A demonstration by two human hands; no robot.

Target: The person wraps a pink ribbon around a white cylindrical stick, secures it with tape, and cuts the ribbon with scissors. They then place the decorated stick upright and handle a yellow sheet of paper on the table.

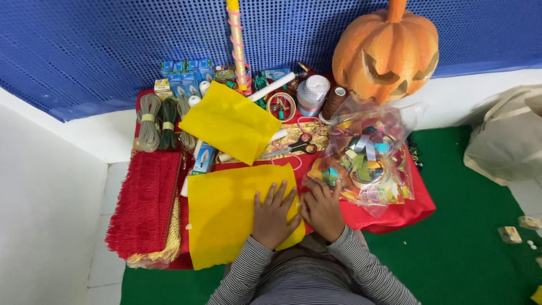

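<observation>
Both hands rest at the near edge of the red-covered table point(395, 212). The left hand point(274, 217) lies flat on the yellow felt sheet point(226, 217), fingers spread, pinning it smooth. The right hand point(322, 206) sits just beside it at the sheet's right edge, fingers loosely together, holding nothing. Scissors point(293, 148) lie beyond, near a second yellow sheet point(228, 121).

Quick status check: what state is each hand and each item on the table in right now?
Left hand: flat, fingers spread on near yellow sheet.
Right hand: resting at that sheet's right edge, holding nothing.
Far yellow sheet: lying loose over other supplies.
Scissors: closed, untouched.
Clear bag: full of ribbon rolls, lying flat.
Pumpkin: upright.
</observation>
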